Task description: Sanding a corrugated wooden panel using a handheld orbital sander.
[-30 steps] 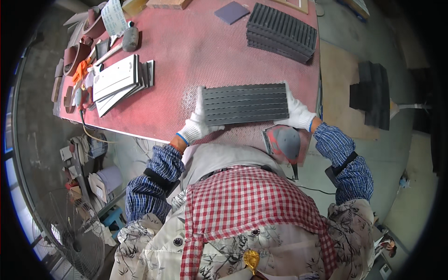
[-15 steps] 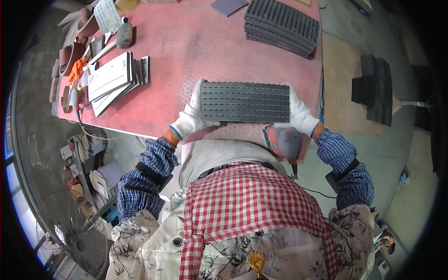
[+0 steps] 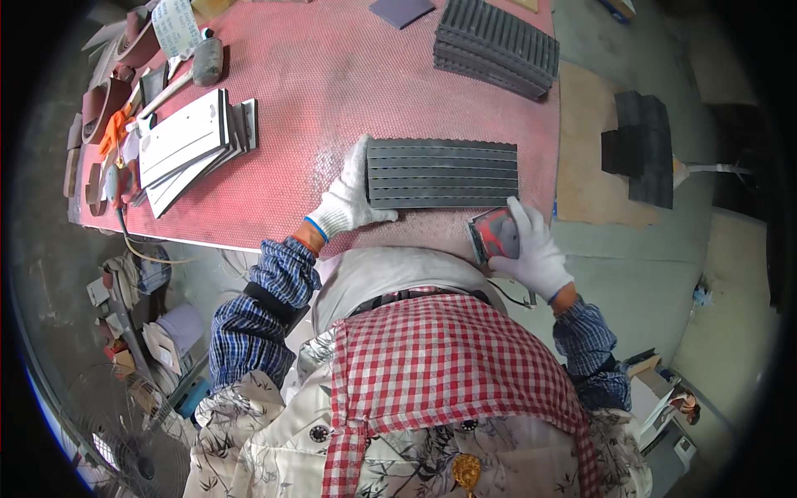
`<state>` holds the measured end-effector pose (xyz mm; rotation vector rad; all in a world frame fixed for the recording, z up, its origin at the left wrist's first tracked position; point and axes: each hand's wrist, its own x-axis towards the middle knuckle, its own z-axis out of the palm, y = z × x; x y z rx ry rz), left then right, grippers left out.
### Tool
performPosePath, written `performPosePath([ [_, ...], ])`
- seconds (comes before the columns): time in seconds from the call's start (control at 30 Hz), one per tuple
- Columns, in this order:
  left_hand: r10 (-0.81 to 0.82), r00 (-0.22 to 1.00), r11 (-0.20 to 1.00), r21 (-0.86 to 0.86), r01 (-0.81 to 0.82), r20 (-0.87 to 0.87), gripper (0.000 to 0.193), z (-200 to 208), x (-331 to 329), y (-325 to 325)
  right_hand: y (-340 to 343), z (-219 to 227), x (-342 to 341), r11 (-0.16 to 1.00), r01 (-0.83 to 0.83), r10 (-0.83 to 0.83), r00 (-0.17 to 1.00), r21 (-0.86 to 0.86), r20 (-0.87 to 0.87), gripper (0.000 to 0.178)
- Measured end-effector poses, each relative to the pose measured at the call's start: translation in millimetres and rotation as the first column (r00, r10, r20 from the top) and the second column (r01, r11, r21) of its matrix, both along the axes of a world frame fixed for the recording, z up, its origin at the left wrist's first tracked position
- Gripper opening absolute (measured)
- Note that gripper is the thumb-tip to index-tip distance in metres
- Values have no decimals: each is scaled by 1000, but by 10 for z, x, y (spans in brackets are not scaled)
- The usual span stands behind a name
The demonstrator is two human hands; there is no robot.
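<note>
A dark grey rectangular slab with parallel grooves and a wavy far edge lies on the red table covering close in front of me. My left hand, in a white knitted glove, grips its left end, fingers along the side and thumb at the near corner. Just below the slab's near right corner, my gloved right hand is wrapped over the body of a red and grey power sander. Part of the sander is hidden under the palm and fingers. A cord shows beside it.
Dark ridged slabs are stacked at the far right of the table. White-faced plates lie piled at the left, near a mallet, sanding belts and another power tool. Dark blocks stand beyond the right edge.
My right hand has let go of the slab's right end and come down toward me onto the sander. The left hand keeps its grip on the slab.
</note>
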<state>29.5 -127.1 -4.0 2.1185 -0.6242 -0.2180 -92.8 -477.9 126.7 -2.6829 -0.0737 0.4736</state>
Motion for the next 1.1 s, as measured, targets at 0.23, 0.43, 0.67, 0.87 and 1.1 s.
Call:
performPosePath([
  [0.23,-35,991,997,-77,25,-128,164,121,32,60,94,72,-319,970,201,-196,979,-134,48,88],
  [0.43,-84,995,992,-103,78,-57,164,232,59,60,243,693,-586,839,544,-538,835,-31,114,82],
  [0.67,-58,997,989,-131,63,41,154,231,75,8,403,1140,-114,721,693,-685,716,-17,131,90],
  [0.87,-58,998,976,-213,54,-11,143,142,92,-20,565,1248,632,796,567,-557,823,-212,112,99],
  [1.1,-48,999,965,-256,51,21,138,134,41,-96,791,1184,1124,786,482,-511,859,-387,31,109],
])
